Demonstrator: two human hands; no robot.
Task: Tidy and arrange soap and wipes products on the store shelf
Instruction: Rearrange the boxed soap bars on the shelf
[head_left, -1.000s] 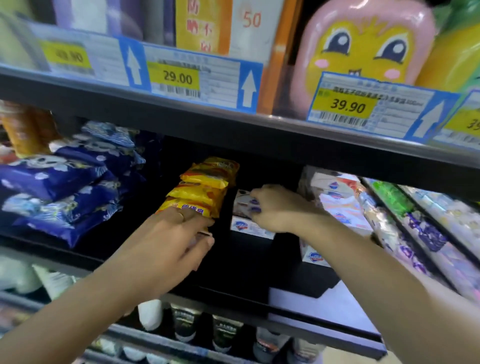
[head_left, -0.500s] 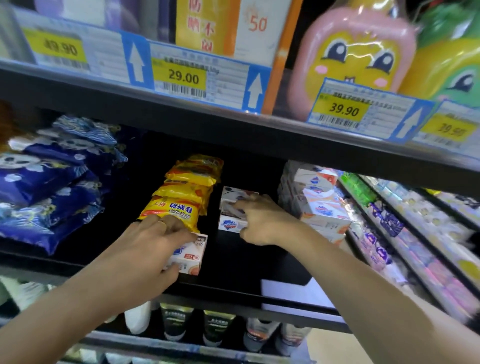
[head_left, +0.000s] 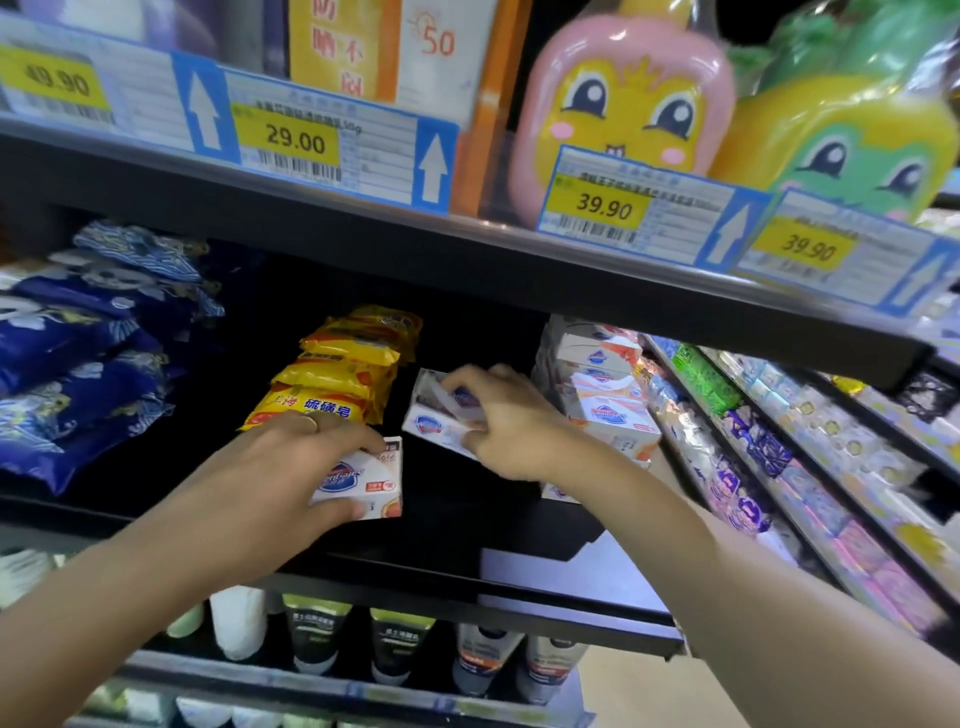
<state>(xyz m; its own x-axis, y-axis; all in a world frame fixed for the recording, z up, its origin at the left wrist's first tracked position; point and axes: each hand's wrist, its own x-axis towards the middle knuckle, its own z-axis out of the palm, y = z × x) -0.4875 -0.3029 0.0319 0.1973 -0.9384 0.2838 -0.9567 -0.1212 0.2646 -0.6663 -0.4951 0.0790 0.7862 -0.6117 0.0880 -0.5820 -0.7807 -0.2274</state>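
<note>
the left hand (head_left: 270, 467) gripped a white soap box (head_left: 366, 480) near the front of the black shelf (head_left: 467, 525), fingers curled over its top. the right hand (head_left: 506, 423) pinched another white soap box (head_left: 439, 415) just beside the yellow soap packs (head_left: 337, 374). a stack of soap boxes (head_left: 602, 395) stood to the right.

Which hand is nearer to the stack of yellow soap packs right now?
Left. The left hand lies just in front of the yellow soap packs, its knuckles at the bottom pack, gripping a white soap box. The right hand is off to their right, on other boxes.
</note>
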